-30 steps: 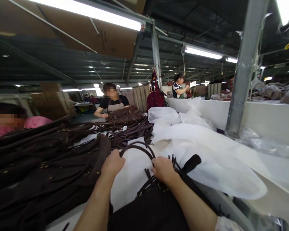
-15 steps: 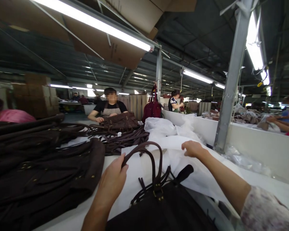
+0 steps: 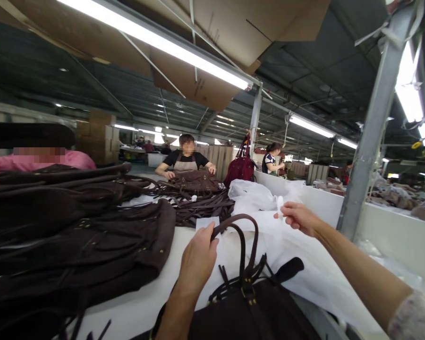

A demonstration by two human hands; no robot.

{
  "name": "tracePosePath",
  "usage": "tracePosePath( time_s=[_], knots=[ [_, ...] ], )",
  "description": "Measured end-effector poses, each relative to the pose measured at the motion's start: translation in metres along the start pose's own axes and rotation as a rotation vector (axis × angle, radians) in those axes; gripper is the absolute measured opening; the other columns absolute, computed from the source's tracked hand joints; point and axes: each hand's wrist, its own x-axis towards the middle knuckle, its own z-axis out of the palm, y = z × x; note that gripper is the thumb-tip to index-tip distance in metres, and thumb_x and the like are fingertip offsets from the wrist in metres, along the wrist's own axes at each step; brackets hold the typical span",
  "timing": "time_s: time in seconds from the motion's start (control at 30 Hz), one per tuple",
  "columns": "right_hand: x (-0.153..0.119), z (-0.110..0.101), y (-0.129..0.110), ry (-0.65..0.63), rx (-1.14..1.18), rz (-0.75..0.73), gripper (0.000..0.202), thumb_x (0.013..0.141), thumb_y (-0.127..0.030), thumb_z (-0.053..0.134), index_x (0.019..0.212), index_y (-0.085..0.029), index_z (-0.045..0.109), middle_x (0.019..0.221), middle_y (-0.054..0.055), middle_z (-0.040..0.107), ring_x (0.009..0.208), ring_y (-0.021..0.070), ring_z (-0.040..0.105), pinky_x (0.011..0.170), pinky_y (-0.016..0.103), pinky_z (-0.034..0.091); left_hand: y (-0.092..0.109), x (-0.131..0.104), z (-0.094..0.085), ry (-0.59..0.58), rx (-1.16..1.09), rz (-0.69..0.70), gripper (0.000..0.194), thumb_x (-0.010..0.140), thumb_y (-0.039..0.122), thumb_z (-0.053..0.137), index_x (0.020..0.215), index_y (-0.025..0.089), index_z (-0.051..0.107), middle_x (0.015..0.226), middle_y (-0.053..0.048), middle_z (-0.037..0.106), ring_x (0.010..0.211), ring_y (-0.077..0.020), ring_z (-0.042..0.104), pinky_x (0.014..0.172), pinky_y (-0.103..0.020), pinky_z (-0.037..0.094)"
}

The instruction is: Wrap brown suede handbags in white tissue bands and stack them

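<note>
A dark brown handbag (image 3: 255, 316) sits at the bottom of the head view, with its looped handles standing up. My left hand (image 3: 198, 255) is closed around one side of a handle (image 3: 255, 233). To the right and farther off, my right hand (image 3: 299, 218) is raised, pinching the edge of a thin white sheet (image 3: 279, 208) between thumb and fingers. Below it, white translucent sheeting (image 3: 304, 255) spreads over the table beside the bag. Several dark straps and a rounded tab (image 3: 291, 270) stick out at the bag's top.
Dark brown bags (image 3: 127, 245) lie piled on the left, with loose straps (image 3: 205, 208) behind. A person (image 3: 187, 156) across the table handles another brown bag (image 3: 194, 181). A maroon bag (image 3: 240, 165) hangs by a post. A metal post (image 3: 371, 127) and white partition (image 3: 403, 217) stand right.
The camera view has turned left, so the scene sits farther right. My right hand has lifted a white sheet edge. My left hand still grips the handle.
</note>
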Motion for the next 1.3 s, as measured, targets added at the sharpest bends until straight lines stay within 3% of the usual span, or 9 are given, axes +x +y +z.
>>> tracePosePath(
  time_s=[0.27,0.37,0.47,0.57,0.73,0.9,1.03,1.13,1.3],
  knots=[
    [-0.036,0.043,-0.018,-0.289,0.605,0.107,0.022,0.083,-0.028,0.067,0.095,-0.017,0.051,0.089,0.006,0.067,0.075,0.0128,0.07,0.063,0.021,0.056,-0.002,-0.003,-0.003,0.032,-0.085,0.005,0.044,0.086,0.016,0.049,0.13,0.019,0.052,0.129,-0.009,0.06,0.119,-0.0215,0.053,0.103,-0.029,0.035],
    [-0.057,0.066,-0.021,-0.528,0.491,-0.04,0.019,0.082,-0.027,0.066,0.09,-0.018,0.052,0.098,0.007,0.067,0.092,0.0191,0.069,0.08,0.032,0.056,-0.002,-0.005,-0.002,0.027,-0.106,0.005,0.045,0.085,0.018,0.051,0.131,0.019,0.052,0.129,-0.008,0.06,0.119,-0.0209,0.053,0.103,-0.028,0.035],
    [-0.069,0.096,-0.019,-0.655,0.033,-0.386,0.009,0.083,-0.021,0.062,0.083,-0.018,0.054,0.112,0.01,0.064,0.109,0.0236,0.062,0.092,0.039,0.049,0.0,-0.007,-0.003,0.013,-0.141,0.018,0.044,0.085,0.023,0.053,0.129,0.018,0.054,0.127,-0.008,0.062,0.117,-0.0199,0.055,0.101,-0.026,0.037],
    [-0.064,0.123,-0.019,-0.528,-0.331,-0.731,0.008,0.081,-0.01,0.055,0.081,-0.018,0.054,0.123,0.012,0.06,0.12,0.0229,0.053,0.099,0.037,0.042,0.002,-0.01,-0.007,0.002,-0.18,0.03,0.044,0.086,0.033,0.053,0.127,0.017,0.056,0.127,-0.008,0.062,0.117,-0.0203,0.055,0.099,-0.026,0.038],
    [-0.044,0.136,-0.027,-0.404,-0.491,-0.919,0.025,0.073,0.001,0.049,0.088,-0.019,0.055,0.123,0.01,0.058,0.118,0.0213,0.053,0.098,0.033,0.042,0.002,-0.012,-0.014,-0.001,-0.313,-0.029,0.049,0.091,0.046,0.04,0.127,0.016,0.056,0.107,-0.011,0.07,0.103,-0.0238,0.063,0.086,-0.03,0.044],
    [-0.039,0.138,-0.021,-0.356,-0.511,-0.913,0.048,0.062,0.008,0.038,0.098,-0.019,0.055,0.128,0.009,0.056,0.12,0.019,0.052,0.098,0.031,0.041,0.007,0.016,-0.013,-0.186,-0.454,-0.125,0.058,0.085,0.054,0.048,0.127,0.014,0.053,0.079,-0.006,0.07,0.062,-0.0179,0.063,0.056,-0.026,0.042],
    [-0.026,0.141,-0.012,-0.278,-0.445,-0.866,0.044,0.066,0.007,0.034,0.096,-0.019,0.053,0.121,0.007,0.059,0.113,0.0188,0.055,0.095,0.031,0.042,0.016,0.055,-0.001,-0.414,-0.564,-0.137,0.041,0.082,0.05,0.055,0.093,0.012,0.065,0.065,-0.002,0.065,0.047,-0.0123,0.054,0.046,-0.023,0.037],
    [-0.014,0.143,-0.012,-0.261,-0.352,-0.838,0.048,0.067,0.007,0.033,0.102,-0.02,0.051,0.11,0.005,0.063,0.108,0.0176,0.057,0.093,0.029,0.042,0.015,0.073,0.008,-0.511,-0.634,-0.189,0.036,0.086,0.047,0.054,0.081,0.013,0.063,0.054,0.003,0.055,0.044,-0.0094,0.048,0.045,-0.022,0.036],
    [-0.008,0.15,-0.019,-0.147,-0.272,-0.719,0.041,0.076,0.002,0.036,0.106,-0.02,0.05,0.101,0.005,0.064,0.098,0.0187,0.06,0.088,0.03,0.043,0.003,0.086,0.014,-0.487,-0.682,-0.345,0.031,0.093,0.044,0.052,0.092,0.014,0.059,0.074,0.002,0.058,0.056,-0.0078,0.052,0.054,-0.023,0.046]
  ],
)
